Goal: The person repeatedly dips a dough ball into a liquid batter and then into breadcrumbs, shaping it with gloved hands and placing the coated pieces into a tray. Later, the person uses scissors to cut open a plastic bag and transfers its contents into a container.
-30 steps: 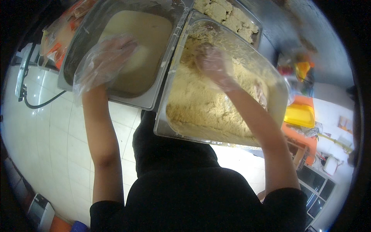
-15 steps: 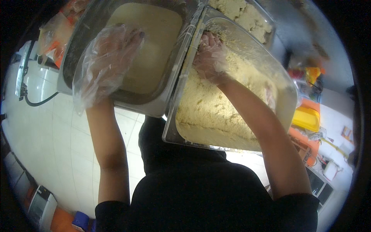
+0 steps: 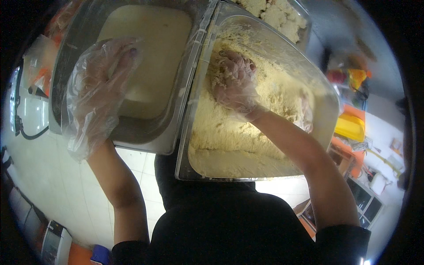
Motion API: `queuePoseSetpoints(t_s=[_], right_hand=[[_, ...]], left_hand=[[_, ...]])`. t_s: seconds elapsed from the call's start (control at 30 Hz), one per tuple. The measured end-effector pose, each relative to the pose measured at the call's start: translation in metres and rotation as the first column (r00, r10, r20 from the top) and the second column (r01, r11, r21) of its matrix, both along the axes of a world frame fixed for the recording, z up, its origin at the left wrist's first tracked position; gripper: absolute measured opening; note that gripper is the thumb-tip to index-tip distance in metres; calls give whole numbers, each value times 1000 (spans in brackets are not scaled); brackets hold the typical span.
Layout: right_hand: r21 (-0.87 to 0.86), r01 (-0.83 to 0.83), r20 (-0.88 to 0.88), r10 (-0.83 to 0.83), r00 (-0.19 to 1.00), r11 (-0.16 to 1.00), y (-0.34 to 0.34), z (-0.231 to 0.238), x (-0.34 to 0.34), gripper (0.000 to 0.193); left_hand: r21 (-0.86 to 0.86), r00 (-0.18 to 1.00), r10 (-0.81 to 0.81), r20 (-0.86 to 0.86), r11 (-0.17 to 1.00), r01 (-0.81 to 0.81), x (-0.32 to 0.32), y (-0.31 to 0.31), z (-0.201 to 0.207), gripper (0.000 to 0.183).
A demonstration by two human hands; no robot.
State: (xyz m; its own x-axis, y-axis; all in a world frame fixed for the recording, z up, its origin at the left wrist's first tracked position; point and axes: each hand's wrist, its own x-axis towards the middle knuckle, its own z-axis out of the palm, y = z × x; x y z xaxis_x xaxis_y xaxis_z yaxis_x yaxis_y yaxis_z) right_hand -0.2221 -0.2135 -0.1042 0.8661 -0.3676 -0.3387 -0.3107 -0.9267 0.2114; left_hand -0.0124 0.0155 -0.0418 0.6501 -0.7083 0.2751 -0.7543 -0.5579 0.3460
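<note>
Pale yellow crumbs (image 3: 234, 132) all over the place in this one, packed along the floor of a big crumb tub (image 3: 238, 164), so I'm using that tub as the reference for everything. The right hand (image 3: 235, 86), in a thin clear glove, is down in the crumbs toward the tub's left side, past the middle from where the person stands. Its fingers look partly curled and dusted, but whether they're gripping anything or just a clump of crumb, I honestly can't tell.

The bit to watch is the pinkish lump (image 3: 306, 112), half buried up against the tub's right wall. From those right fingers it lies off to the right and somewhat nearer the wearer, with its long axis running roughly along that wall, away from the body. The right hand is easily the nearer of the two, and its forearm passes just beside the lump.

The left hand (image 3: 104, 75) hangs outside the crumb tub altogether, over the steel tub (image 3: 150, 132) of pale liquid (image 3: 150, 79) sitting directly to its left. Those fingers look loosely stretched out with nothing visible in them, though the palm is hidden. Clumpier crumbs (image 3: 282, 20) sit just beyond the crumb tub's far edge.
</note>
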Motion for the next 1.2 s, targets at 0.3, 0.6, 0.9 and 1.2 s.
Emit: queuePoseSetpoints(t_s=[0.3, 0.6, 0.9, 1.2], right_hand=[[253, 223, 210, -279, 937, 941, 3, 17, 18, 66], [301, 176, 324, -275, 905, 937, 31, -12, -15, 64], [132, 236, 76, -248, 966, 963, 24, -1, -1, 62], [29, 98, 113, -101, 989, 995, -37, -16, 24, 67]], left_hand=[[-104, 937, 39, -348, 991, -80, 3, -2, 13, 34], [-163, 948, 24, -319, 983, -80, 1, -9, 9, 28], [-229, 964, -211, -160, 958, 172, 16, 6, -14, 36], [-219, 989, -129, -73, 969, 111, -6, -14, 16, 23]])
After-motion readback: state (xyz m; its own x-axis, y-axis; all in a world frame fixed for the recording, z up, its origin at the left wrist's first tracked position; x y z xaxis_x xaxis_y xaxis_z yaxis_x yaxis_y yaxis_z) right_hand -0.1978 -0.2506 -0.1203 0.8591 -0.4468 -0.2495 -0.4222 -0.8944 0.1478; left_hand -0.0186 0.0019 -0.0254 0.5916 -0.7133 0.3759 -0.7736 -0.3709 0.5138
